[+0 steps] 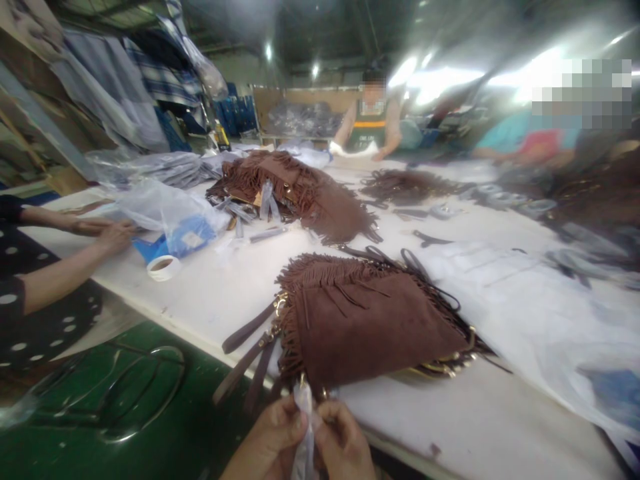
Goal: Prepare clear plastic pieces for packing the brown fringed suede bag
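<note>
At the table's near edge, my left hand pinches a pale, plastic-wrapped strip, its thumb and fingers closed. My right hand is closed on the same strip from the other side. The strip's upper end meets a metal fitting at the corner of a brown fringed bag. This bag tops a pile of similar ones, with gold-coloured hardware showing along the edges. Several brown wrist straps hang out to the left. What lies inside the wrapping cannot be made out.
More brown fringed bags are heaped farther back on the white table. A tape roll and blue-and-clear plastic lie by a co-worker's hands at left. Another person works opposite. White sheeting covers the right side.
</note>
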### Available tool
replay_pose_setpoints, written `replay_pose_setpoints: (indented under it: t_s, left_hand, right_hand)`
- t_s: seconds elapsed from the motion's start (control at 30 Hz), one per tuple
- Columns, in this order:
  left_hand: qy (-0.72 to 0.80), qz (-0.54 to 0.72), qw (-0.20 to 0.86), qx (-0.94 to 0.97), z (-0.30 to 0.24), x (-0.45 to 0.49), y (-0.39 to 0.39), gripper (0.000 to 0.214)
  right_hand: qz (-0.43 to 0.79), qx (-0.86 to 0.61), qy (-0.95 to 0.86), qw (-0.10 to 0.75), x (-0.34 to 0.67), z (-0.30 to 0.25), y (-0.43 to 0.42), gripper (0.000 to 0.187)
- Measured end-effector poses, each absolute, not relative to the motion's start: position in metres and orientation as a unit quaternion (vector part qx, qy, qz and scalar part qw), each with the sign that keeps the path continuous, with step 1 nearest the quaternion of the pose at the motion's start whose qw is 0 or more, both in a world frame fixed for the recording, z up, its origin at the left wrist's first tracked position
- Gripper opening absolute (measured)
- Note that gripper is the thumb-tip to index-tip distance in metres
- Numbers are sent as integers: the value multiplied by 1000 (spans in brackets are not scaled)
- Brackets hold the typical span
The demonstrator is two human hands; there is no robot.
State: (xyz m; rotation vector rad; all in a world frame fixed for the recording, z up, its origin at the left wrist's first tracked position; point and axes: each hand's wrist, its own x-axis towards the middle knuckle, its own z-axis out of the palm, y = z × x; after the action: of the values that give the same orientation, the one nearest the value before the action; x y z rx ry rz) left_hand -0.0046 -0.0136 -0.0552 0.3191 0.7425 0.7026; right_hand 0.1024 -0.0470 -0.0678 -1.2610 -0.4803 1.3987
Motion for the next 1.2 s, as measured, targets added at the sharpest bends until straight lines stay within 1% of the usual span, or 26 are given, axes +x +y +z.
replay_pose_setpoints:
  t_s: [0.13,0.2,0.27,0.37,0.47,0.57,0.63,0.7,0.73,0.77,0.83,0.9,0.97,1.03,1.2]
  left_hand:
    - [383,354,826,212,-57,-10,-12,43]
    - [402,351,809,245,-58,-13,-12,44]
    - [421,339,800,261,-60,-16,-11,44]
    - [431,327,800,259,-61,-17,-7,41]
    - [416,307,819,248,-60,-18,-2,42]
    - [411,264,837,246,-57,-20,1,46]
    - [423,250,835,248,-55,-22,3,45]
    - [444,259,821,247,-52,-23,3,41]
    - [454,266,816,242,-51,-23,3,39]
    - [462,271,811,236,-50,-23,3,38]
    - [470,279,805,231,-47,-22,3,37]
    - [467,283,804,236,-45,-20,2,36]
    - [459,288,803,249,-44,-19,2,34]
    - [451,296,801,259,-44,-17,1,35]
    - [448,314,801,244,-49,-18,-2,37]
  right_hand:
    - [501,-557,-362,555,112,-71,-52,38]
    - [454,-530,-460,549,123,-71,-54,34]
    - [450,-487,-548,510,135,-71,-54,30]
    - [418,-477,-617,465,145,-75,-55,35]
    - [361,-505,-634,462,144,-83,-57,39]
    - [320,-510,-670,434,142,-87,-58,39]
    - [244,-547,-705,380,143,-85,-58,39]
    - [144,-589,-730,317,147,-82,-60,44]
    - [109,-602,-731,303,149,-81,-60,48]
    - [96,-610,-724,307,152,-80,-61,51]
    - [136,-613,-688,364,156,-80,-61,52]
    - [209,-601,-636,437,158,-81,-60,48]
    - [266,-590,-593,479,158,-83,-60,43]
    - [309,-596,-563,482,155,-85,-61,41]
    - [378,-633,-496,459,147,-85,-66,46]
